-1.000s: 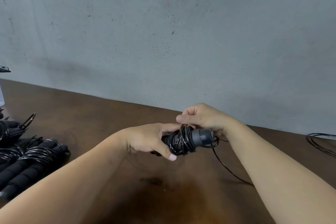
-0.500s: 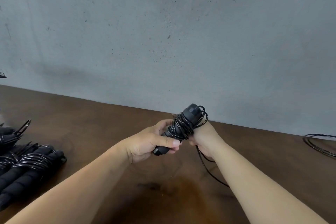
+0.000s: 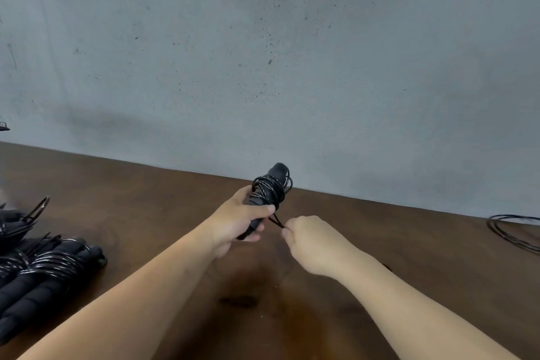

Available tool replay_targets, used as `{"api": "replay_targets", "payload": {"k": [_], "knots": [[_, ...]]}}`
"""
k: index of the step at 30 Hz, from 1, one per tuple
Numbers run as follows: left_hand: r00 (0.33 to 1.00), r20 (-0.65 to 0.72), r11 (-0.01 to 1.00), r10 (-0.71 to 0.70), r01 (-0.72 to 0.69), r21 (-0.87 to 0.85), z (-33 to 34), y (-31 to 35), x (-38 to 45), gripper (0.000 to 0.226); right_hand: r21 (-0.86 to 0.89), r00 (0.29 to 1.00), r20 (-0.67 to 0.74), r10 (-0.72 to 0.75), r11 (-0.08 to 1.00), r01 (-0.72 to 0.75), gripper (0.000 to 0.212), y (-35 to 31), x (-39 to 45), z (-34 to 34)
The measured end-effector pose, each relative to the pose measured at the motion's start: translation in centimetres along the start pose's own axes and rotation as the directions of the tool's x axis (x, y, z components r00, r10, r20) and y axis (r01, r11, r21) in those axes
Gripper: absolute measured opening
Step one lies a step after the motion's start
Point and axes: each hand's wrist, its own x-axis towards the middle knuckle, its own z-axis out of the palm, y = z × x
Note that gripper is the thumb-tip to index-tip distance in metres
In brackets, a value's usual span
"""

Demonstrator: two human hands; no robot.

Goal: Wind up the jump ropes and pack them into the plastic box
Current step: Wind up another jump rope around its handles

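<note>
Over the middle of the brown table [image 3: 146, 184]: a person holds a nearly wound jump rope in the air, close to the grey wall [image 3: 263, 52].
Left hand [image 3: 238, 221]: curled round the black handles [image 3: 260, 207], which tilt up and away to the right.
Cord coil [image 3: 270, 191]: wrapped round the upper part of the handles, just above the gripping fingers.
Right hand [image 3: 309, 238]: fingers closed, pinching the loose cord end [image 3: 276, 221] just beside the handles.
Step, as I judge it: finishing the wrap and securing the tail.
Doing it well: keep the cord taut, hold the handles steady, and tuck the end under a turn so nothing springs loose.
Near left: finished bundles [image 3: 38, 272] lie in a heap.
Far right: an unwound cord [image 3: 514, 232] lies on the table.
Plastic box: not in view.
</note>
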Motion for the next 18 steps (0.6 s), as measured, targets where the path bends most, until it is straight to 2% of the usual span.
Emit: {"api": "replay_targets", "payload": {"k": [2,3,5,7,10,13,14,18], "knots": [[1.000,-0.018,0.986,0.009,-0.006,0.166,-0.2,0.1,0.1,0.051,-0.143,0.998,0.033,-0.046,0.988,0.050,0.028,-0.4,-0.6,-0.8],[0.999,-0.011,0.950,0.048,-0.043,0.308,-0.3,0.1,0.3,0.055,-0.198,0.998,0.034,-0.059,0.978,0.065,0.026,-0.7,-0.8,-1.5],[0.990,0.022,0.790,0.138,-0.124,0.601,-0.2,0.0,0.5,0.063,-0.282,0.996,0.038,-0.079,0.956,0.086,0.016,-1.3,-1.0,-3.1],[0.988,0.061,0.638,0.145,-0.140,0.757,0.2,0.2,0.4,0.066,-0.361,0.992,0.052,-0.116,0.924,0.127,0.009,-2.0,-1.1,-4.7],[0.985,0.146,0.444,0.095,-0.173,0.879,0.8,1.0,-0.3,0.071,-0.440,0.977,0.101,-0.188,0.873,0.213,0.008,-2.7,-1.0,-6.7],[0.967,0.255,0.284,0.017,-0.249,0.926,1.3,1.5,-1.1,0.070,-0.387,0.967,0.151,-0.204,0.888,0.247,0.014,-2.7,-0.5,-8.4],[0.954,0.298,0.267,-0.019,-0.282,0.921,1.5,1.7,-1.4,0.066,-0.328,0.967,0.168,-0.191,0.914,0.238,0.017,-2.6,-0.3,-9.0],[0.895,0.437,0.339,-0.093,-0.385,0.859,1.7,1.8,-2.1,0.044,-0.025,0.950,0.252,-0.184,0.980,0.196,0.021,-1.4,0.8,-9.6]]}}
